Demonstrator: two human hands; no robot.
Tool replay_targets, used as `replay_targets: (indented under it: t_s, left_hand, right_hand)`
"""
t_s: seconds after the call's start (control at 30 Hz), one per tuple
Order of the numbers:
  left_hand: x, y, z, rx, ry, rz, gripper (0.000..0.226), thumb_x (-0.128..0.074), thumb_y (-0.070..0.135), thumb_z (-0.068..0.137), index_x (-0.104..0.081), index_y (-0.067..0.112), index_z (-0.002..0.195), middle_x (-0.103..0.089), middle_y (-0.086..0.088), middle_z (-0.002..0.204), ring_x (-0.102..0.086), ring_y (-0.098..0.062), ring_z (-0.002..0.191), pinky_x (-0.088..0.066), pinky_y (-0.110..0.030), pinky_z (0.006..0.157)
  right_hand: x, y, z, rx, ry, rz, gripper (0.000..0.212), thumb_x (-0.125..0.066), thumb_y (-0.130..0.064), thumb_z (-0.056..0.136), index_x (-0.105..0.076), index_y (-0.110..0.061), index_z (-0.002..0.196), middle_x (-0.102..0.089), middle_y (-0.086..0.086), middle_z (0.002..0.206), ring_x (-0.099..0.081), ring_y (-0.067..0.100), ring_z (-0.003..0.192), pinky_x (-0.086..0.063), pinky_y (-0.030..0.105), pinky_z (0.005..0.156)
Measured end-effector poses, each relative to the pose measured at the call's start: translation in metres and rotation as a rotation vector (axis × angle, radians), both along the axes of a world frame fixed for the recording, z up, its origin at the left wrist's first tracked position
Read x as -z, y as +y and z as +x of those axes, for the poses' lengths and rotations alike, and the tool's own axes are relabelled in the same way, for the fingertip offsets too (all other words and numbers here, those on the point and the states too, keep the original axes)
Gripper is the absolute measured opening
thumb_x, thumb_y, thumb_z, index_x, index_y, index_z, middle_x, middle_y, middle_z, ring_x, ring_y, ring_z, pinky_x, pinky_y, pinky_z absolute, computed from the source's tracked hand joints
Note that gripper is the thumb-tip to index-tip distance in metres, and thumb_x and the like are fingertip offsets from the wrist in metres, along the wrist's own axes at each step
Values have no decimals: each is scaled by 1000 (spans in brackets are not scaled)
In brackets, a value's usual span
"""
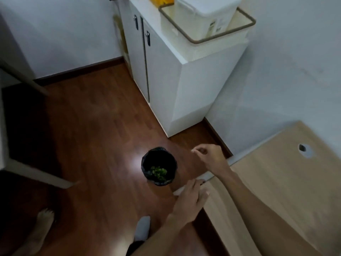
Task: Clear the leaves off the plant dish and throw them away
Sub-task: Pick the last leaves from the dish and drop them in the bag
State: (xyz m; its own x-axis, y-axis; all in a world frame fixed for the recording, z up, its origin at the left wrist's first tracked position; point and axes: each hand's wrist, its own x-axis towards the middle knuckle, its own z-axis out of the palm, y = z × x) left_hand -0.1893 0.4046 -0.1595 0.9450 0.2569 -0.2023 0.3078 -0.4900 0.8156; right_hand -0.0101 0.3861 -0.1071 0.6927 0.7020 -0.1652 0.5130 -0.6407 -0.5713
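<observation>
A small bin (pixel 159 159) lined with a black bag stands on the wooden floor, with a clump of green leaves (pixel 158 172) lying at its bottom. My right hand (pixel 208 156) hovers just right of the bin, above the floor, with its fingers curled toward the thumb and nothing visible between them. My left hand (pixel 190 202) rests with straight fingers on the near corner of a light wooden table (pixel 276 182). No plant dish is in view.
A white cabinet (pixel 166 80) with two doors stands against the wall behind the bin and carries white storage boxes (pixel 203 21). A grey table leg (pixel 36 174) crosses the floor at left. My feet (pixel 44 224) are at the bottom.
</observation>
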Motion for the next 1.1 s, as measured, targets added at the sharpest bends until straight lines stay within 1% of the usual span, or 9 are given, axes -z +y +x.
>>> replay_targets:
  t_s: [0.07, 0.2, 0.3, 0.37, 0.5, 0.6, 0.7, 0.9, 1.1]
  left_hand:
    - [5, 17, -7, -3, 28, -108, 52, -33, 60, 96, -48, 26, 133, -53, 8, 125, -52, -5, 111, -45, -26, 99]
    - [25, 52, -22, 23, 86, -55, 57, -32, 65, 93, -51, 29, 133, -55, 11, 132, -53, -5, 119, -44, -24, 100]
    - [43, 72, -28, -151, 138, -93, 51, -33, 57, 96, -52, 27, 133, -55, 9, 134, -50, -6, 123, -38, -20, 103]
    - [45, 78, -26, -251, 122, -150, 45, -43, 46, 98, -53, 23, 134, -57, 7, 132, -52, -8, 122, -41, -24, 104]
    - [29, 76, 17, -384, 18, -471, 37, -59, 20, 94, -59, 18, 130, -65, 6, 120, -61, -3, 108, -48, -11, 90]
    - [20, 75, 53, -485, -2, -852, 30, -58, 11, 94, -64, 10, 123, -69, -8, 117, -67, -15, 107, -54, -24, 92]
    - [12, 74, 57, -577, 21, -1190, 30, -52, 2, 95, -60, -2, 124, -69, -14, 115, -68, -19, 106, -56, -25, 91]
    - [21, 74, 57, -781, 8, -1449, 27, -57, -1, 91, -63, -7, 116, -66, -21, 119, -69, -19, 103, -57, -24, 88]
    - [23, 78, 66, -951, 74, -1529, 18, -63, -6, 86, -67, -8, 103, -69, -18, 104, -68, -19, 95, -60, -19, 68]
  right_hand:
    - [11, 2, 7, -42, 9, -49, 15, -66, -41, 86, -75, -28, 90, -73, -16, 84, -64, -2, 74, -53, 18, 69]
    - [36, -16, -6, -57, 7, -72, 12, -66, -38, 86, -73, -29, 90, -73, -15, 84, -66, 1, 74, -55, 26, 66]
    - [45, -22, -17, -18, -7, -79, 14, -64, -43, 87, -71, -34, 95, -72, -18, 85, -63, -3, 73, -55, 23, 65]
    - [45, -21, -17, -2, -14, -60, 15, -64, -45, 86, -70, -36, 96, -71, -19, 84, -63, -3, 73, -54, 21, 63]
    - [41, -23, -17, -55, -25, -54, 17, -61, -47, 87, -70, -37, 97, -71, -19, 83, -62, 0, 71, -53, 22, 62]
    - [41, -24, -14, -60, -32, -69, 17, -58, -48, 89, -67, -39, 100, -68, -16, 82, -58, 1, 69, -51, 22, 59]
    - [39, -24, -14, -38, -27, -51, 16, -57, -47, 90, -66, -41, 102, -59, -21, 78, -54, -2, 70, -45, 19, 60]
    - [41, -22, -15, -67, -94, -57, 21, -53, -49, 91, -66, -41, 105, -67, -21, 87, -52, -1, 76, -48, 23, 64]
    - [40, -22, -17, -160, -128, -81, 26, -48, -47, 94, -62, -44, 115, -55, -16, 76, -45, 3, 73, -44, 23, 60]
